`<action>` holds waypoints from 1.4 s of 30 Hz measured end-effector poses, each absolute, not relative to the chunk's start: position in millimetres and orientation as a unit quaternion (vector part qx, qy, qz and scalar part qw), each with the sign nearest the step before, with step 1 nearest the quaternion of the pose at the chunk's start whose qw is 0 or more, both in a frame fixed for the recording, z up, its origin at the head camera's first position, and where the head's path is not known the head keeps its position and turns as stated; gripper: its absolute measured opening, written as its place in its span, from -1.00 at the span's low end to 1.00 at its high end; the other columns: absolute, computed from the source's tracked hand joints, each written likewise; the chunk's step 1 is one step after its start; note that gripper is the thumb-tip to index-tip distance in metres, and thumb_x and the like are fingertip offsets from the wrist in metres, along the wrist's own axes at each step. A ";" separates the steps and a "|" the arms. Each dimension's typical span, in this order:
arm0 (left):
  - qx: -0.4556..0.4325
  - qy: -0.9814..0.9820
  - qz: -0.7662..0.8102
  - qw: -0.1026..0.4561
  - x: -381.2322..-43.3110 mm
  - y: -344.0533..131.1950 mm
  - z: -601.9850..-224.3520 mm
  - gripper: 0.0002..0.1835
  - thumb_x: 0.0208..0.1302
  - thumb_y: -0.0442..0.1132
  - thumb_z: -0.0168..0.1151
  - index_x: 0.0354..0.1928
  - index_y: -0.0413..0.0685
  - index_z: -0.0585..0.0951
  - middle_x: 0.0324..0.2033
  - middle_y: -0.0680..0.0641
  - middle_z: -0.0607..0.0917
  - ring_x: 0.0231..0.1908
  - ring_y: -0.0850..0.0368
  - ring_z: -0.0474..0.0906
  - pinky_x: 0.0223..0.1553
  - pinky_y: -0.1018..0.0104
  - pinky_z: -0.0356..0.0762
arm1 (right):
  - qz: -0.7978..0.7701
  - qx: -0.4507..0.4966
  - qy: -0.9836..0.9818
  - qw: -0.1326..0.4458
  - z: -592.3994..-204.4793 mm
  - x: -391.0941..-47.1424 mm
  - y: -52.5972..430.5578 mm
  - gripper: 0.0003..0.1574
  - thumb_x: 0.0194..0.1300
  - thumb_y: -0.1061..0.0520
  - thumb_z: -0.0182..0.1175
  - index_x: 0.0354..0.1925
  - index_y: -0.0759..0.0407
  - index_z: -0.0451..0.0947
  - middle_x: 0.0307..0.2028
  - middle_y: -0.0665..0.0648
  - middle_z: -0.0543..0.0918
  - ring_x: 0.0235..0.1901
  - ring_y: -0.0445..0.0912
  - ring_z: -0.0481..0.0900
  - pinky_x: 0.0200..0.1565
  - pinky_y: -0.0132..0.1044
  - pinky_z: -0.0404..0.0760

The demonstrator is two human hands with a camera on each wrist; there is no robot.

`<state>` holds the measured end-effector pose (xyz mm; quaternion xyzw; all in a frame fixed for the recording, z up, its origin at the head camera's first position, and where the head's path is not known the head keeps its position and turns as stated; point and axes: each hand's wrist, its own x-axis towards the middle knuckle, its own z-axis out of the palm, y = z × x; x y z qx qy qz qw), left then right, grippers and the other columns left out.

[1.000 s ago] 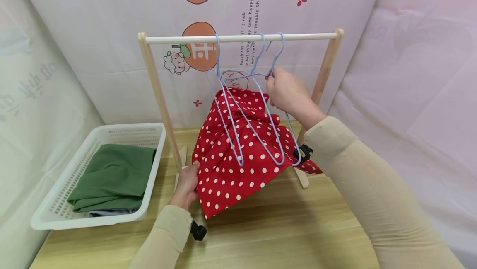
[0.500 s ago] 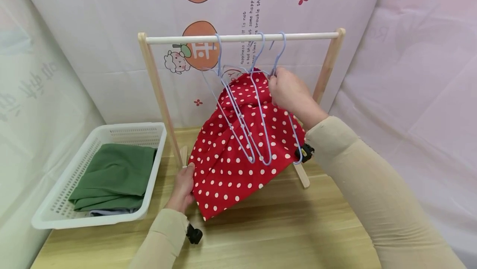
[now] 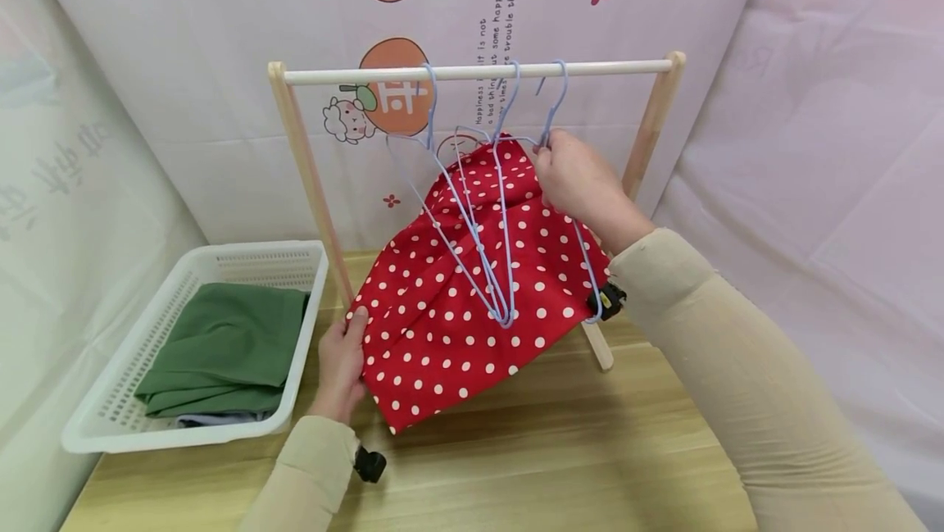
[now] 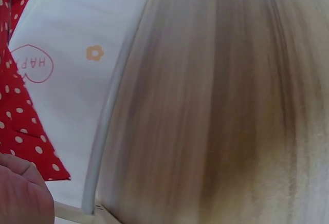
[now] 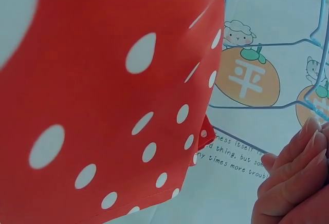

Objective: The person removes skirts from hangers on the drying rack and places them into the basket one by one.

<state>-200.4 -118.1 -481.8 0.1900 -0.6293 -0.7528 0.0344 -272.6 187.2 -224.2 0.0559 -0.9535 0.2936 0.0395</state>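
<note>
A red cloth garment with white dots (image 3: 420, 343) spreads below the rail in the head view, slanting down to a corner at the front left. My left hand (image 3: 341, 364) grips its left edge between thumb and fingers. Just under the hook of the rightmost blue wire hanger (image 3: 565, 89), my right hand (image 3: 583, 179) holds the neck. That hanger's lower right end shows beside the cloth; my hand and the cloth hide much of the rest. Two more blue hangers, the middle one (image 3: 505, 110) and the left one (image 3: 432, 110), hang in front of the fabric.
The hangers hook over the white rail (image 3: 354, 75) of a wooden rack (image 3: 295, 138). At the left, a white basket (image 3: 319, 278) holds folded green cloth (image 3: 229, 343) and something grey-blue beneath. A wood-grain table (image 3: 516, 466) lies below.
My left hand has drawn the cloth's edge left, spreading it wider, and its top has risen behind the hangers. The left and middle hangers have swung closer together at their lower ends.
</note>
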 end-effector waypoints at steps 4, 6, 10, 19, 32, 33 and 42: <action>0.187 -0.626 -0.756 0.048 -195.8 -119.3 -475.7 -0.32 0.49 0.24 0.16 0.37 -0.12 0.38 0.17 -0.11 0.55 0.01 0.11 0.59 -0.11 0.40 0.71 | 0.297 0.053 -0.953 0.037 -223.6 -271.9 189.2 -0.41 0.66 -0.12 -0.11 0.42 0.20 0.28 -0.04 0.22 0.57 -0.23 0.06 0.68 -0.10 -0.12 0.73; 0.184 -0.624 -0.757 0.057 -193.8 -119.5 -473.9 -0.34 0.50 0.22 0.16 0.35 -0.13 0.39 0.15 -0.11 0.57 -0.03 0.13 0.62 -0.12 0.39 0.72 | 0.297 0.053 -0.953 0.034 -223.6 -272.0 190.6 -0.40 0.66 -0.12 -0.12 0.43 0.20 0.28 -0.06 0.23 0.58 -0.24 0.08 0.68 -0.11 -0.12 0.72; 0.170 -0.619 -0.763 0.082 -189.4 -119.5 -470.4 -0.41 0.51 0.18 0.17 0.27 -0.15 0.42 0.06 -0.09 0.60 -0.11 0.16 0.66 -0.14 0.38 0.73 | 0.296 0.055 -0.953 0.031 -223.6 -272.4 192.8 -0.40 0.67 -0.12 -0.14 0.44 0.20 0.28 -0.05 0.22 0.58 -0.27 0.06 0.67 -0.13 -0.14 0.71; 0.131 -0.634 -0.749 0.143 -171.6 -120.8 -446.8 -0.48 0.52 0.15 0.19 0.21 -0.11 0.44 0.02 -0.03 0.62 -0.09 0.16 0.68 -0.12 0.39 0.74 | 0.291 0.054 -0.954 0.036 -223.4 -273.1 193.2 -0.44 0.67 -0.10 -0.15 0.39 0.19 0.32 -0.15 0.21 0.58 -0.35 0.02 0.62 -0.19 -0.15 0.68; 0.079 -0.636 -0.731 0.233 -152.8 -123.2 -396.5 -0.54 0.48 0.07 0.27 0.21 -0.04 0.46 0.09 -0.05 0.62 0.04 0.06 0.67 -0.09 0.38 0.74 | 0.280 0.065 -0.957 0.048 -224.9 -273.4 193.2 -0.43 0.67 -0.09 -0.18 0.39 0.20 0.36 -0.16 0.22 0.59 -0.40 0.01 0.61 -0.33 -0.22 0.66; 0.077 -0.636 -0.730 0.238 -152.1 -123.6 -393.6 -0.55 0.48 0.06 0.28 0.20 -0.03 0.46 0.09 -0.05 0.62 0.03 0.06 0.68 -0.10 0.38 0.74 | 0.280 0.065 -0.956 0.049 -225.1 -273.4 193.0 -0.43 0.67 -0.09 -0.17 0.39 0.20 0.36 -0.16 0.23 0.59 -0.40 0.02 0.61 -0.33 -0.22 0.67; 0.056 -0.654 -0.701 0.278 -144.2 -132.3 -368.5 -0.65 0.50 -0.03 0.27 0.15 -0.04 0.49 0.04 -0.04 0.67 -0.06 0.13 0.73 -0.15 0.42 0.74 | 0.282 0.064 -0.956 0.058 -226.9 -274.0 190.8 -0.43 0.67 -0.09 -0.14 0.39 0.20 0.37 -0.01 0.23 0.60 -0.26 0.02 0.65 -0.14 -0.08 0.74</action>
